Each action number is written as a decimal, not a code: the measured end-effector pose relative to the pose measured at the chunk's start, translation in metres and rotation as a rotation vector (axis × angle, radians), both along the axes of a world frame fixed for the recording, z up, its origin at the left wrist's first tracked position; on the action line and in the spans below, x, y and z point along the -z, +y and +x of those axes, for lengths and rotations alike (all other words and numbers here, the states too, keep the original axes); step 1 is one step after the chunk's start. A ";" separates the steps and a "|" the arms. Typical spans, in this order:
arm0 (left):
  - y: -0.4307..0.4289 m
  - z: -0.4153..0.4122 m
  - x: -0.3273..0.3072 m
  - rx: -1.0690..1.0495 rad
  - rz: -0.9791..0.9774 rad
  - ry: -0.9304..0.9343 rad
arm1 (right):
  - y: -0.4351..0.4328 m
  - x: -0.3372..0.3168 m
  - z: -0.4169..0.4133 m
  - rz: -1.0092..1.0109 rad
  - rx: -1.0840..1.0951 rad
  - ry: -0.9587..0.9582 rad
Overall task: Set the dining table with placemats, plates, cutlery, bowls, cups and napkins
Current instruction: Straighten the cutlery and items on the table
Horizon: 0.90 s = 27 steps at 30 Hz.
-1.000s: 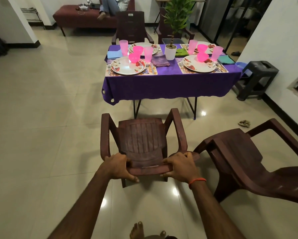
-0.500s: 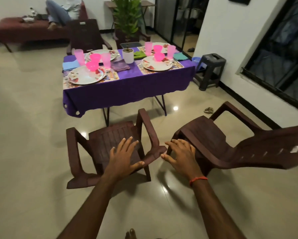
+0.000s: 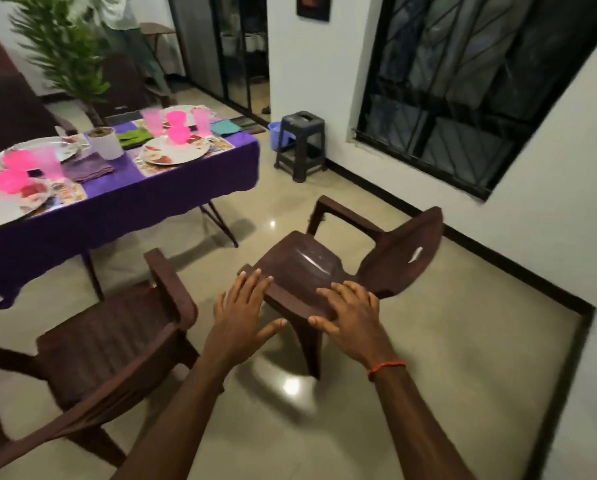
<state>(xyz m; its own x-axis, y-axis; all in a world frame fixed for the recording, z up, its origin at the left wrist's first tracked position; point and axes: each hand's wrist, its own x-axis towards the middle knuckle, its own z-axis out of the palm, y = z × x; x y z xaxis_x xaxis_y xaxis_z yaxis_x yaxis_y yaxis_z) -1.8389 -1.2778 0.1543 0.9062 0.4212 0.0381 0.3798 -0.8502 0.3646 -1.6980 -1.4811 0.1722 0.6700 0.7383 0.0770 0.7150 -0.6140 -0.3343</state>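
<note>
my left hand (image 3: 245, 313) and right hand (image 3: 350, 315) are out in front of me, fingers straight and spread wide, holding nothing. a red thread (image 3: 387, 366) circles my right wrist.

both sets of fingertips lie over the near edge of a brown plastic chair (image 3: 300, 268). my right fingers look to be resting on its rim. for the left i cannot tell if they touch or are just above it. its backrest rises to the right of my right fingers.

a second chair (image 3: 110, 341) stands left of my left fingers, its armrest just beside them.

further out, up and left of my left fingers and well apart from them, is the dining table (image 3: 172, 195) under a purple cloth. on its near right corner a placemat (image 3: 221, 146) carries a plate (image 3: 165, 154) with a pink bowl (image 3: 178, 134) on it, and pink cups (image 3: 151, 121) stand just behind. a green napkin (image 3: 134, 138), a teal napkin (image 3: 225, 127) and a purple napkin (image 3: 87, 168) lie around it, near a white plant pot (image 3: 106, 143). the setting further left is blurred, and i cannot make out any cutlery.

straight beyond my fingers, by the wall, stands a dark stool (image 3: 302, 147), with a barred window (image 3: 463, 81) to its right.
</note>
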 end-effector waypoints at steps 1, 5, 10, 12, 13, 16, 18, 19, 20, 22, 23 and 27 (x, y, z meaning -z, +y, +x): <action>-0.015 0.019 0.001 0.023 0.008 -0.003 | -0.019 -0.001 0.012 -0.005 0.031 0.005; -0.064 0.080 0.001 0.096 0.020 -0.010 | -0.077 -0.004 0.051 -0.019 0.123 0.008; -0.109 0.139 0.007 0.196 0.047 0.005 | -0.132 -0.003 0.097 -0.006 0.252 -0.010; -0.118 0.160 0.008 0.217 0.044 0.014 | -0.142 -0.002 0.116 0.002 0.275 0.008; -0.122 0.170 0.009 0.223 0.045 0.013 | -0.146 -0.001 0.123 0.009 0.280 0.013; -0.131 0.210 0.014 0.250 0.043 -0.010 | -0.158 0.004 0.153 0.014 0.304 0.025; -0.135 0.231 0.014 0.278 0.028 -0.030 | -0.164 0.005 0.169 0.006 0.312 0.029; -0.139 0.254 0.016 0.301 0.025 -0.034 | -0.170 0.006 0.185 -0.002 0.330 0.040; -0.141 0.273 0.017 0.318 0.032 -0.039 | -0.175 0.006 0.198 -0.018 0.347 0.051; -0.150 0.320 0.015 0.337 0.022 -0.047 | -0.183 0.003 0.234 -0.054 0.367 0.058; -0.155 0.338 0.013 0.343 0.012 -0.050 | -0.186 0.002 0.247 -0.072 0.368 0.058; -0.173 0.421 0.003 0.396 0.004 -0.040 | -0.198 -0.011 0.307 -0.106 0.381 0.082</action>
<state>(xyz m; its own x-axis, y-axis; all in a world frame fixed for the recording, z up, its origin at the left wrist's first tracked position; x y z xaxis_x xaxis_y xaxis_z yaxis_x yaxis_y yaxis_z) -1.4177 -1.4508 0.1509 0.9962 0.0388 0.0780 0.0074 -0.9295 0.3688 -1.3907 -1.6791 0.1831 0.8979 0.4371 -0.0514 0.4034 -0.8641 -0.3011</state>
